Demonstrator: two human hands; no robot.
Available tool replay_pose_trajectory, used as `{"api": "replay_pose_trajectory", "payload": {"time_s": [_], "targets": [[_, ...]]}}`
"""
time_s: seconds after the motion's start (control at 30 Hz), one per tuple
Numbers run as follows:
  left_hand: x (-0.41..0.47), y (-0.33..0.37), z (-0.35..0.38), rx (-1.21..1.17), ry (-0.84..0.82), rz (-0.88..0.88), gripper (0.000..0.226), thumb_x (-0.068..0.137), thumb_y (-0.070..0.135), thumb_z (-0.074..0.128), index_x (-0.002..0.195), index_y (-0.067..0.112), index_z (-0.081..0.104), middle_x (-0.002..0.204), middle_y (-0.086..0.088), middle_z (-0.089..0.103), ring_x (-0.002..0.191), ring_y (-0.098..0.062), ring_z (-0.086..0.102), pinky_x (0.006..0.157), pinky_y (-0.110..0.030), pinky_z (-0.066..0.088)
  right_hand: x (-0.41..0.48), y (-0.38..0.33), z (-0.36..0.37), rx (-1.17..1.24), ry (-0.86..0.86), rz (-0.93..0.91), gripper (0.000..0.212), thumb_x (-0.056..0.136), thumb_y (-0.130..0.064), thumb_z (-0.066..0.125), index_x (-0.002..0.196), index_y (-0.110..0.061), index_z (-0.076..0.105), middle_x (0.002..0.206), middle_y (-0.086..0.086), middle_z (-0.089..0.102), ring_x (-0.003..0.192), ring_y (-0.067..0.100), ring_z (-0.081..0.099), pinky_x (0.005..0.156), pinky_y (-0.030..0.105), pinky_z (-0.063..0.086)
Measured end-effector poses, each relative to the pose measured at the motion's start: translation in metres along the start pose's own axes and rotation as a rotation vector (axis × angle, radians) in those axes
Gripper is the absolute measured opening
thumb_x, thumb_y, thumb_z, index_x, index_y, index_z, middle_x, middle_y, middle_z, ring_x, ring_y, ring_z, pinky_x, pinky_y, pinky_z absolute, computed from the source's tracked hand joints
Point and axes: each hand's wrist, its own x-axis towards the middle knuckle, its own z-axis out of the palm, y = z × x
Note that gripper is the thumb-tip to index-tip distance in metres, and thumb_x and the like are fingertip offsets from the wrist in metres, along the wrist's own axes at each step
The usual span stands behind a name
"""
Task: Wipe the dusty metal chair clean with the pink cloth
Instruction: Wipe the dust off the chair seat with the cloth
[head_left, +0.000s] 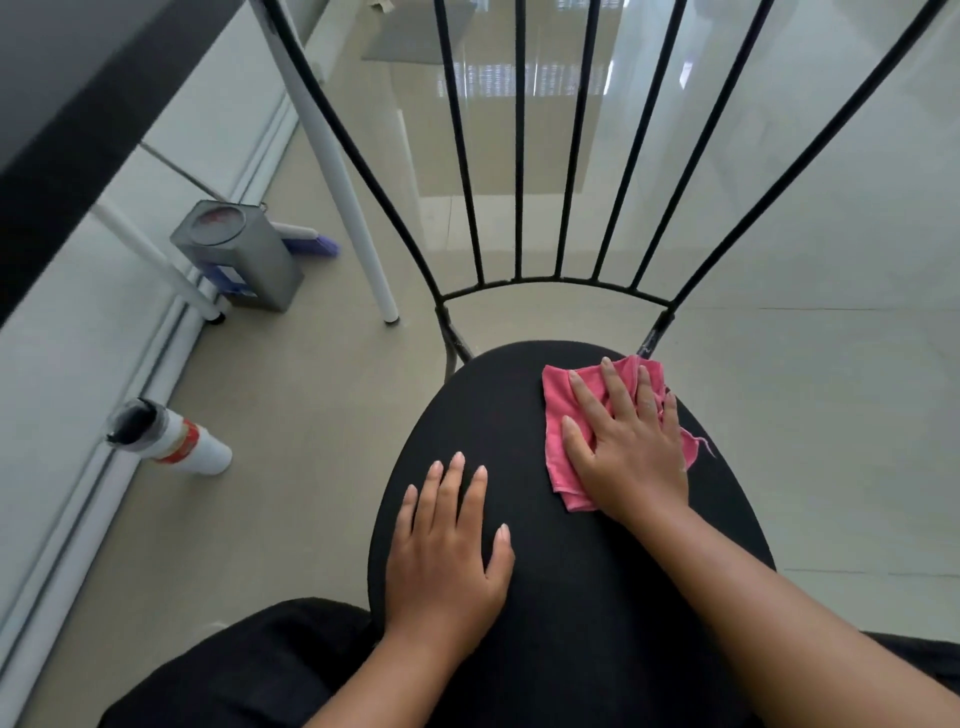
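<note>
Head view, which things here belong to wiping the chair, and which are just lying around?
In the job: chair, cloth, right hand pressing flat on the cloth, left hand flat on the chair.
Lying about: can, bottle and brush on the floor; table legs.

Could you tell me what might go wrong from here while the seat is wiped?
The right hand presses the pink cloth flat near the far right edge of the seat, so it may slip off the rim. Its loose thread could snag on the frame joint. The backrest bars could get missed.
</note>
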Motion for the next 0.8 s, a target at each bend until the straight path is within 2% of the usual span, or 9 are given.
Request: {"api": "replay_pose_trajectory", "payload": {"time_s": [0.07, 0.1, 0.2, 0.37, 0.47, 0.53, 0.6, 0.67, 0.8], "targets": [[0.016, -0.005, -0.005, -0.01, 0.039, -0.041, 0.061, 0.087, 0.049, 0.038, 0.136, 0.015, 0.052, 0.145, -0.006, 0.048, 0.135, -0.029, 0.043, 0.111, -0.041, 0.03, 0.004, -0.001, 0.0, -0.008, 0.004, -0.007, 0.061, 0.094, -0.059, 0.009, 0.153, -0.046, 0.005, 0.164, -0.007, -0.005, 0.15, 0.023, -0.015, 0.121, 0.048, -0.009], [0.023, -0.009, -0.008, -0.025, 0.046, -0.066, 0.064, 0.088, 0.05, 0.036, 0.139, 0.014, 0.048, 0.15, -0.006, 0.042, 0.139, -0.028, 0.038, 0.113, -0.041, 0.027, 0.005, -0.002, 0.0, -0.019, 0.006, -0.012, 0.061, 0.093, -0.058, 0.008, 0.153, -0.045, 0.007, 0.164, -0.006, -0.003, 0.15, 0.023, -0.013, 0.121, 0.048, -0.008], [0.035, -0.016, -0.008, -0.032, 0.021, -0.092, 0.071, 0.092, 0.051, 0.026, 0.153, 0.014, 0.024, 0.162, -0.005, 0.014, 0.15, -0.02, 0.008, 0.12, -0.038, 0.002, 0.01, -0.011, -0.001, -0.032, 0.014, -0.063, 0.063, 0.093, -0.055, 0.004, 0.154, -0.041, 0.011, 0.165, -0.005, 0.002, 0.151, 0.025, -0.009, 0.121, 0.048, -0.006], [0.034, -0.016, -0.004, -0.03, 0.035, -0.092, 0.07, 0.095, 0.05, 0.028, 0.153, 0.012, 0.022, 0.162, -0.006, 0.013, 0.15, -0.019, 0.005, 0.121, -0.042, 0.008, 0.043, -0.053, -0.001, -0.003, 0.016, -0.161, 0.06, 0.097, -0.054, 0.01, 0.154, -0.039, 0.015, 0.164, -0.003, 0.007, 0.151, 0.025, -0.006, 0.121, 0.048, -0.007], [0.036, -0.017, 0.0, -0.036, 0.049, -0.088, 0.068, 0.094, 0.047, 0.031, 0.152, 0.011, 0.027, 0.161, -0.007, 0.017, 0.149, -0.019, 0.009, 0.12, -0.041, 0.008, 0.068, -0.084, 0.002, 0.047, 0.035, -0.159, 0.056, 0.101, -0.054, 0.018, 0.152, -0.035, 0.028, 0.161, -0.002, 0.024, 0.151, 0.026, 0.006, 0.121, 0.048, -0.001], [0.035, -0.016, 0.001, -0.037, 0.045, -0.081, 0.068, 0.094, 0.046, 0.033, 0.152, 0.01, 0.028, 0.16, -0.007, 0.02, 0.149, -0.021, 0.012, 0.118, -0.042, 0.009, 0.086, -0.104, 0.001, 0.052, 0.013, -0.16, 0.054, 0.101, -0.054, 0.023, 0.142, -0.03, 0.047, 0.146, 0.0, 0.045, 0.142, 0.028, 0.029, 0.117, 0.048, 0.014], [0.035, -0.016, 0.001, -0.036, 0.042, -0.082, 0.068, 0.093, 0.045, 0.034, 0.151, 0.01, 0.029, 0.16, -0.007, 0.02, 0.149, -0.021, 0.014, 0.117, -0.042, 0.01, 0.106, -0.121, -0.002, 0.045, -0.039, -0.108, 0.052, 0.1, -0.055, 0.026, 0.121, -0.024, 0.063, 0.125, 0.002, 0.06, 0.122, 0.028, 0.049, 0.104, 0.045, 0.03], [0.036, -0.017, 0.002, -0.037, 0.049, -0.085, 0.067, 0.094, 0.045, 0.033, 0.151, 0.01, 0.031, 0.16, -0.007, 0.022, 0.148, -0.022, 0.016, 0.117, -0.042, 0.011, 0.124, -0.136, -0.005, 0.077, -0.099, -0.01, 0.051, 0.1, -0.054, 0.029, 0.105, -0.021, 0.067, 0.109, 0.003, 0.065, 0.105, 0.027, 0.057, 0.093, 0.041, 0.033], [0.036, -0.017, 0.001, -0.049, 0.053, -0.083, 0.065, 0.094, 0.045, 0.033, 0.15, 0.011, 0.033, 0.159, -0.007, 0.023, 0.147, -0.022, 0.019, 0.12, -0.043, 0.017, 0.134, -0.146, -0.006, 0.116, -0.089, 0.042, 0.045, 0.103, -0.048, 0.032, 0.095, -0.019, 0.066, 0.098, 0.004, 0.066, 0.09, 0.027, 0.059, 0.09, 0.039, 0.034]]}}
